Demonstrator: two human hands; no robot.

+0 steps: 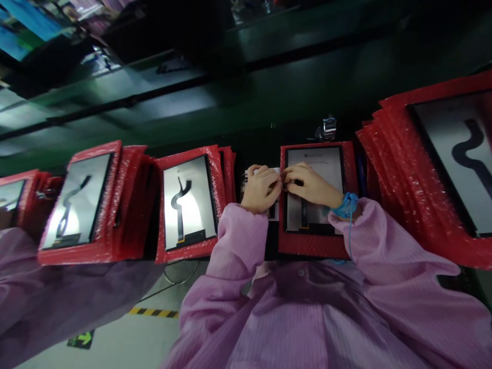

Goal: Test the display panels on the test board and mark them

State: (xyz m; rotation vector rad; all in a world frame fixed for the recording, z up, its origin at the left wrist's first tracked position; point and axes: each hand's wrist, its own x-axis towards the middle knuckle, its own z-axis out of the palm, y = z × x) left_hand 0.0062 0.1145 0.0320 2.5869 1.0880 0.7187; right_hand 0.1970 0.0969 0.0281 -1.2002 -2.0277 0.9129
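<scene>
My left hand (262,189) and my right hand (313,184) meet fingertip to fingertip at the left edge of a display panel (326,159). Both hands have their fingers curled into a pinch; whatever lies between them is too small or hidden to tell. The panel lies flat on a red bubble-wrap sheet (313,247), and a dark flex cable (305,211) shows on it below my right hand. Under my left hand a white sheet with dark print (273,211) is partly covered. A blue wrist strap (346,205) circles my right wrist.
Left of me, a stack of red bubble wrap (228,179) carries a panel (192,200); another panel (82,197) lies farther left. A tall red stack (388,169) with a panel (457,154) stands right. A metallic object (328,127) sits behind. A co-worker's sleeve (23,277) reaches in at left.
</scene>
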